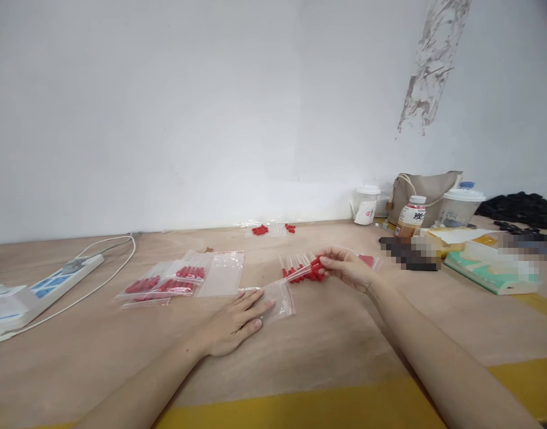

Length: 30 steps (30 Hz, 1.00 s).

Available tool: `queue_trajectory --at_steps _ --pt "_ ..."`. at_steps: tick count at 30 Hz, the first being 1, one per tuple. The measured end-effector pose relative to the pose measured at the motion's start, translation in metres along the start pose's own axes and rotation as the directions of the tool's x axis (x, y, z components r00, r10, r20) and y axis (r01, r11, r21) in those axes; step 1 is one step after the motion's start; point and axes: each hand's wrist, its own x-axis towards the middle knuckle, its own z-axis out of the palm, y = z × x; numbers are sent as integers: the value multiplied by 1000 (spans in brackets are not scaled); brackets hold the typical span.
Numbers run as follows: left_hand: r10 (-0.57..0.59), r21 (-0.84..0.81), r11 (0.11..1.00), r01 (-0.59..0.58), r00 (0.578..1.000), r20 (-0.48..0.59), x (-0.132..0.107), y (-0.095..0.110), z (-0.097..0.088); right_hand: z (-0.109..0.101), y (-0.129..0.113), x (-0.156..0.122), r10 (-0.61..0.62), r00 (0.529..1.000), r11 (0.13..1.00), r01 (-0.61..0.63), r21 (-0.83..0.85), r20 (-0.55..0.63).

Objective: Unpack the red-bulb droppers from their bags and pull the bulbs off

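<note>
My left hand (238,322) lies palm down with fingers spread, pressing a clear zip bag (280,302) onto the table. At the far side of that bag, my right hand (342,268) pinches a few thin pale sticks by their red ends (317,262). Their pale tips point left and down to the mouth of the bag; I cannot tell whether they are inside it. Behind and beside these lies a row of similar red-ended sticks (295,265). Left of my left hand are filled zip bags (177,280) with red-ended sticks and a flat zip bag (226,271).
Small red pieces (260,229) lie near the wall. A power strip (54,286) with a white cable is at the left. On the right stand a lidded cup (366,205), a drink bottle (411,217), a grey bag (428,187) and a green-and-white box (492,268).
</note>
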Motion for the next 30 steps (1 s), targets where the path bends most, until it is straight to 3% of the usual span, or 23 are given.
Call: queue_trajectory --at_steps 3,6,8,10,14,16,20,25,27,30 --pt "46 36 998 -48 998 53 -2 -1 1 -14 2 8 -148 960 984 166 59 -237" --pt "71 45 996 -73 996 51 -3 1 3 -5 11 14 -373 860 927 334 -168 -349" --pt "49 37 998 -49 999 -10 -3 4 4 9 19 14 -517 806 817 365 -446 -287" --pt "-32 27 999 36 987 -159 1 3 4 23 25 14 -597 788 647 363 -670 -149" --pt "-210 37 964 263 839 -502 10 -15 3 40 36 18 -604 782 336 426 -840 155" --pt "-242 58 944 326 799 -551 13 -27 4 42 40 21 -560 787 243 453 -858 257" --pt "-312 26 925 379 797 -517 16 -40 6 40 43 23 -506 811 116 401 -909 293" --pt "-353 -23 919 394 795 -494 19 -37 7 44 39 18 -504 821 46 335 -941 268" --pt "-347 -34 925 377 807 -477 19 -34 6 45 36 17 -523 823 61 297 -953 223" --pt "-355 -91 931 354 818 -452 17 -34 3 36 28 17 -555 830 130 149 -980 53"
